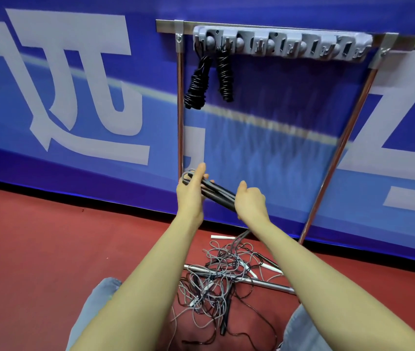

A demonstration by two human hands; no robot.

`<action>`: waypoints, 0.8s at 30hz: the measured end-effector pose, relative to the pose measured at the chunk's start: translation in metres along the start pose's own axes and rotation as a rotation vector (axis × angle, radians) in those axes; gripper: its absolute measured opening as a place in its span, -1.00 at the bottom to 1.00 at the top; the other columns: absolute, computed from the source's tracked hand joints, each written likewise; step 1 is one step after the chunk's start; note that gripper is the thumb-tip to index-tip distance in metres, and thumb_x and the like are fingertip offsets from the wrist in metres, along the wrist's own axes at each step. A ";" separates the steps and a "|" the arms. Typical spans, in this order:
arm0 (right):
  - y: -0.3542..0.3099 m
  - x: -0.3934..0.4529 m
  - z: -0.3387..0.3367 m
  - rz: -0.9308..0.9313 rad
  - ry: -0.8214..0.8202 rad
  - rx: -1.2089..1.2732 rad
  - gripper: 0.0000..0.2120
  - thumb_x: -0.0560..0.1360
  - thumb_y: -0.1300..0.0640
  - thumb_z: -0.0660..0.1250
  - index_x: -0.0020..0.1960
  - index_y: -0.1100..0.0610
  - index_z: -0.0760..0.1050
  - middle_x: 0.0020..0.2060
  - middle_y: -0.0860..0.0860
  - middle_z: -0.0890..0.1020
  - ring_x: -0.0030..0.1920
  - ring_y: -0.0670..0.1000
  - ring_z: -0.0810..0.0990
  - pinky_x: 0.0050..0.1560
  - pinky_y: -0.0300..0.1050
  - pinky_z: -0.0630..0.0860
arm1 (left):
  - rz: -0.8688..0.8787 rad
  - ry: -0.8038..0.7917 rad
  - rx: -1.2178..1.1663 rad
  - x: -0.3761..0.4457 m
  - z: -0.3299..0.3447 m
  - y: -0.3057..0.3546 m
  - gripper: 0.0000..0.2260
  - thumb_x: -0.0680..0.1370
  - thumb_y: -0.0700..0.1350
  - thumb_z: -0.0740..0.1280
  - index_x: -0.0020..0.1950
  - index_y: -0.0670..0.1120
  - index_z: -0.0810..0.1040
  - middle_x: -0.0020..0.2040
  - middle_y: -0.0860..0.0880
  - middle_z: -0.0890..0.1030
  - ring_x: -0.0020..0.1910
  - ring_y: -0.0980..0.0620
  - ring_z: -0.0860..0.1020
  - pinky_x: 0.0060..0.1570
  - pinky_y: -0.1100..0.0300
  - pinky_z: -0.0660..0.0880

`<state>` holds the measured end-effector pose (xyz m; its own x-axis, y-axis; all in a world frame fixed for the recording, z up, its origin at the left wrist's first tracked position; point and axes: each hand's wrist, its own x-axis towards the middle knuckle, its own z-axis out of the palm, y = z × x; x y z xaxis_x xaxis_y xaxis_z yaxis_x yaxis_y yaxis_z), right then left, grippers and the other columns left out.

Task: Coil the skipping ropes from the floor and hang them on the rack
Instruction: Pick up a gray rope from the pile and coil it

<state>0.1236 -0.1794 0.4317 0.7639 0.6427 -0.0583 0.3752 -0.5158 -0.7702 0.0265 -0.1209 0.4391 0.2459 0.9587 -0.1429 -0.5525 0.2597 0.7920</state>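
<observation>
Both hands hold one skipping rope in front of the blue wall. My left hand [193, 188] grips the upper end of its black handles [217, 192], with a grey cord loop at the fingers. My right hand [250, 201] grips the lower end of the same handles. The cord [241, 238] trails down from there to a tangled pile of grey and black ropes [216, 282] on the red floor. Above, a grey hook rack [282, 44] hangs on a metal frame, and two coiled black ropes [198, 82] hang from its left hooks.
The frame's chrome legs [333, 158] stand against the blue banner wall [74, 102]. A chrome base bar [264, 283] lies on the floor under the pile. White handles [222, 237] lie beside the tangle. My knees in grey trousers [100, 297] flank the pile.
</observation>
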 end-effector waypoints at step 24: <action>0.078 0.002 -0.007 -0.255 -0.564 0.135 -0.86 0.54 0.24 0.23 0.09 0.12 0.43 -0.25 0.01 0.42 -0.24 -0.06 0.40 -0.12 -0.16 0.35 | 0.655 -0.655 2.233 -0.003 -0.064 -0.039 -0.78 0.60 -0.05 0.18 0.13 -0.18 0.33 -0.03 -0.16 0.62 -0.07 -0.22 0.59 -0.28 0.06 0.32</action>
<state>0.1584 -0.2223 0.3755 0.2514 0.9547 -0.1594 0.4113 -0.2545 -0.8753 -0.0035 -0.1267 0.3711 0.8169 0.5740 0.0556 0.5763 -0.8088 -0.1168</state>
